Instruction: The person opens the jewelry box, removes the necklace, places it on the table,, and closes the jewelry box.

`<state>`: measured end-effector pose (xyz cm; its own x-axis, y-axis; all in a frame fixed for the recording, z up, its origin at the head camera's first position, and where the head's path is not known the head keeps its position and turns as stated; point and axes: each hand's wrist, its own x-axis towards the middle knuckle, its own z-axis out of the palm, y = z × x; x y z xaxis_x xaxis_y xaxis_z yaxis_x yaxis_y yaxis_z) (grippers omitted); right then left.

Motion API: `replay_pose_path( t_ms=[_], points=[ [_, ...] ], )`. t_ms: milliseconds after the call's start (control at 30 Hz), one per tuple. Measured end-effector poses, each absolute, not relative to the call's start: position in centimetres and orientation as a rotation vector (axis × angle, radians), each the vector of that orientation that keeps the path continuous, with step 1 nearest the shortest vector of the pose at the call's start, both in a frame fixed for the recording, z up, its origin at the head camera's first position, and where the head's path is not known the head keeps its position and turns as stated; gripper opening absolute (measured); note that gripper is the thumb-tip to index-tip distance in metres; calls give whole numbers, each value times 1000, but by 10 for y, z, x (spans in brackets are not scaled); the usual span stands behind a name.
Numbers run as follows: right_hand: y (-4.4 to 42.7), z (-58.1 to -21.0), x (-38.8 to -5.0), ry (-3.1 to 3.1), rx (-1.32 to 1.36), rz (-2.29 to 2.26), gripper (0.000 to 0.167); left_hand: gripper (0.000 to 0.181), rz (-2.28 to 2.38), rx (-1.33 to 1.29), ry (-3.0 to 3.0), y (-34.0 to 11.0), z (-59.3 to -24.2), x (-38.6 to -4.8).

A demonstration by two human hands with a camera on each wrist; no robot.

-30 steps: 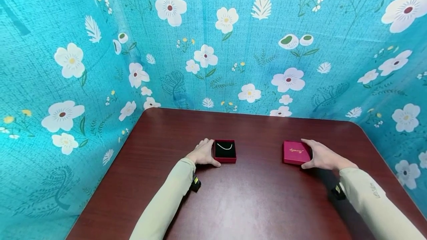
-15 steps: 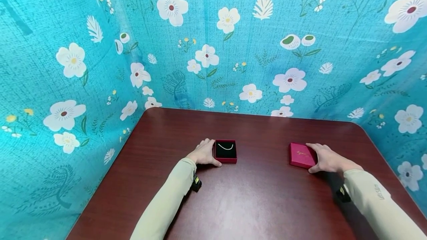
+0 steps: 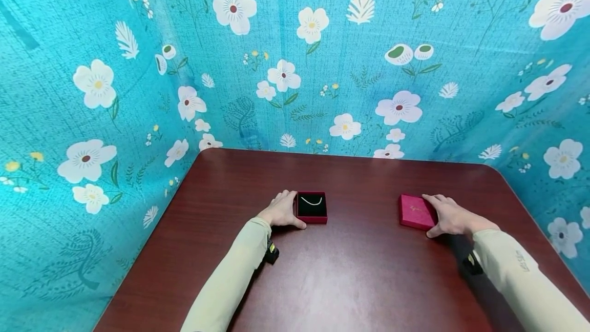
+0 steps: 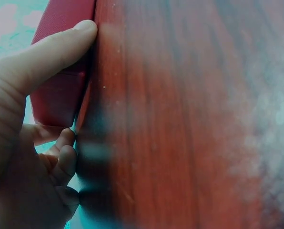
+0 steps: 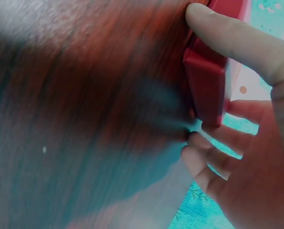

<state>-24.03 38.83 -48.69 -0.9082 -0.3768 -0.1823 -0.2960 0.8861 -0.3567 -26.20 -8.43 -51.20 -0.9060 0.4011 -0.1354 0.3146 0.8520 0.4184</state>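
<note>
A small red jewelry box [image 3: 312, 219] stands uncovered on the table, with a black insert [image 3: 318, 211] inside. Across the insert hangs a thin pale chain [image 3: 311, 202] in a shallow curve. My left hand [image 3: 281, 211] holds the box by its left end, thumb along the near side [image 4: 61, 98], other fingers at the back. Off to the right lies the red box lid [image 3: 415, 212], gold lettering upward, turned slightly. My right hand [image 3: 451, 216] grips its right end between thumb and fingers; the right wrist view shows the thumb across the lid's side [image 5: 206, 78].
Both things lie on a dark reddish-brown table [image 3: 322, 270] with rounded far corners. A blue flowered cloth [image 3: 258, 117] hangs behind it and at its sides. A dark camera [image 3: 272, 253] sits under each wrist.
Between the first two frames my right hand shifted the lid a little to the right and turned it slightly. Since then it stays about in place. My left hand and the box have not moved.
</note>
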Motion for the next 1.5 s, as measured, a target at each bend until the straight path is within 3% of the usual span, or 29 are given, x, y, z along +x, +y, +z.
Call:
replay_pose_path(
  t_ms=[500,1000,1200,1500],
  points=[
    [342,-462,-240,2999,-573,-420,102,107,664,559,2790,-86,-512,-262],
    [263,-452,-254,3059,-857,-673,27,103,679,528,2805,-85,-514,-261],
    [228,-451,-258,3037,-989,-720,14,102,661,523,2813,-85,-513,-261],
    [193,-457,-263,2977,-1056,-779,9,101,658,521,2817,-84,-512,-259]
  ],
)
